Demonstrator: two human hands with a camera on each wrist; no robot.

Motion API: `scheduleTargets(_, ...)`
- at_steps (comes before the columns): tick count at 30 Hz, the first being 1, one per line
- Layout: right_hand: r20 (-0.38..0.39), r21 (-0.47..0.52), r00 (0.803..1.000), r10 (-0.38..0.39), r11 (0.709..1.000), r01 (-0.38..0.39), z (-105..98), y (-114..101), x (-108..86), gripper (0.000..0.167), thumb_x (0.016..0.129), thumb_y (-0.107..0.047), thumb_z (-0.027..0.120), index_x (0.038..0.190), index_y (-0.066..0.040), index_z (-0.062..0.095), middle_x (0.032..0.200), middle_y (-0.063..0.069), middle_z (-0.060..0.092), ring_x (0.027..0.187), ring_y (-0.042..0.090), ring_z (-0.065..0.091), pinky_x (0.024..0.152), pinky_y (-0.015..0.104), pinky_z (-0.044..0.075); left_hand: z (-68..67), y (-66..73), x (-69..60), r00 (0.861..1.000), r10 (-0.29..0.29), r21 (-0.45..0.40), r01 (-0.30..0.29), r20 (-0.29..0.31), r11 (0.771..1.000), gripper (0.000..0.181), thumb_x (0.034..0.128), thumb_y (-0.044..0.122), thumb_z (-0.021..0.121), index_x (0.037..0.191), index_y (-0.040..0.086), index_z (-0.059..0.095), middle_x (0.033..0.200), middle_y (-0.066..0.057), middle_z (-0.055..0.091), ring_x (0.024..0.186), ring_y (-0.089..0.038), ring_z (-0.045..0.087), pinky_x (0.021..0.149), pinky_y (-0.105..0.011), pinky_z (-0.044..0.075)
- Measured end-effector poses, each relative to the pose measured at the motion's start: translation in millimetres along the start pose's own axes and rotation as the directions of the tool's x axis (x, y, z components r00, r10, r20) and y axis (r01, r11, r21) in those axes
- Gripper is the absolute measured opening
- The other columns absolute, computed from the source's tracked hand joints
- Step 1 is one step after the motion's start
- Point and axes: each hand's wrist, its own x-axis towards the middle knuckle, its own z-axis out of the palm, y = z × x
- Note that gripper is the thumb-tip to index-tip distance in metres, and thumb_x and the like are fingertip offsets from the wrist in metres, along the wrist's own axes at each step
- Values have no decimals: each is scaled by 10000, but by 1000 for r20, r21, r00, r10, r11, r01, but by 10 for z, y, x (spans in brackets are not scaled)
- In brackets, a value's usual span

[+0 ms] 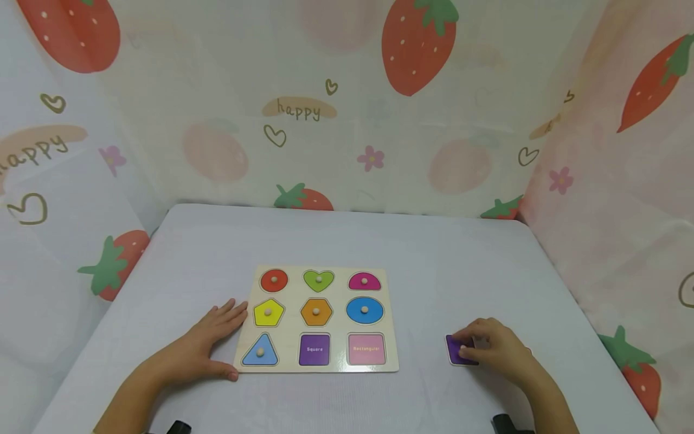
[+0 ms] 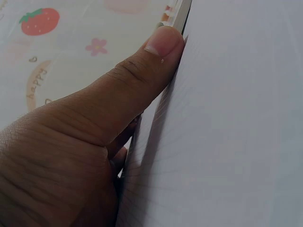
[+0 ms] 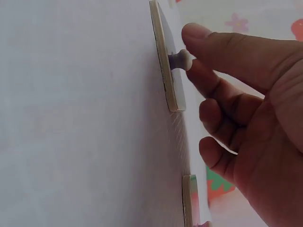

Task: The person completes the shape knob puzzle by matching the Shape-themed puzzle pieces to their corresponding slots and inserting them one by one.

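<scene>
A wooden shape puzzle board (image 1: 338, 319) lies on the white table, with knobbed pieces in most recesses. Its purple Square recess (image 1: 314, 357) and pink Rectangular recess (image 1: 374, 340) hold no piece. My left hand (image 1: 208, 340) rests at the board's left edge, fingers spread; the left wrist view shows the thumb (image 2: 163, 42) against the board's edge. Flat on the table, right of the board, is a purple square piece (image 1: 453, 352). My right hand (image 1: 499, 349) is over it, thumb and index finger around its knob (image 3: 182, 60) with a gap between them.
A second knobbed piece (image 3: 188, 201) lies mostly hidden under my right hand. Curtains printed with strawberries (image 1: 420, 48) surround the table (image 1: 325, 235) at the back and sides. Two dark objects (image 1: 179, 427) show at the bottom edge of the head view.
</scene>
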Motion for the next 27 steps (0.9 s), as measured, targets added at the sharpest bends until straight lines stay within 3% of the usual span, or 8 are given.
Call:
scheduleTargets(5, 11, 1, 1000, 11, 1000, -11, 5, 3, 0, 180, 860, -256, 822, 1036, -265, 787, 1047, -111, 706, 1006, 142, 597, 858, 328, 499, 13, 2, -3, 1000, -15, -2, 15, 4, 1000, 1213, 629, 715, 828, 1621, 229, 327, 1705, 24, 238, 1594, -312, 101, 1148, -60, -128)
scheduleTargets(9, 10, 3, 1000, 20, 1000, -20, 10, 6, 5, 158, 858, -225, 822, 1008, -263, 789, 1045, -102, 714, 1010, 141, 606, 878, 354, 499, 7, 11, -6, 1000, -11, -7, 11, 2, 1000, 1211, 631, 705, 835, 1618, 214, 333, 1703, 18, 243, 1593, -316, 103, 1143, -51, -129)
scheduleTargets(17, 14, -10, 998, 57, 998, -57, 5, 18, -13, 113, 853, -261, 833, 951, -289, 784, 1033, -94, 718, 1055, 185, 625, 934, 481, 503, 16, 1, -7, 1000, -24, -15, 24, 8, 1000, 1210, 628, 712, 831, 1620, 235, 328, 1705, 31, 236, 1596, -307, 94, 1245, -195, -83)
scheduleTargets(24, 31, 2, 996, 88, 996, -88, 5, 9, -29, 90, 867, -283, 823, 945, -298, 781, 1041, -78, 713, 1068, 189, 624, 943, 524, 504, 7, 5, -2, 999, -38, -8, 38, 13, 999, 1214, 622, 716, 830, 1621, 247, 324, 1707, 28, 230, 1596, -308, 91, 1300, -433, 28)
scheduleTargets(27, 31, 2, 996, 87, 996, -87, 9, 8, -22, 90, 863, -287, 825, 941, -299, 783, 1026, -85, 712, 1045, 174, 619, 920, 488, 503, -1, 15, -3, 999, -44, -7, 44, 14, 999, 1219, 618, 711, 837, 1621, 246, 325, 1706, 23, 233, 1596, -306, 96, 1293, -495, 61)
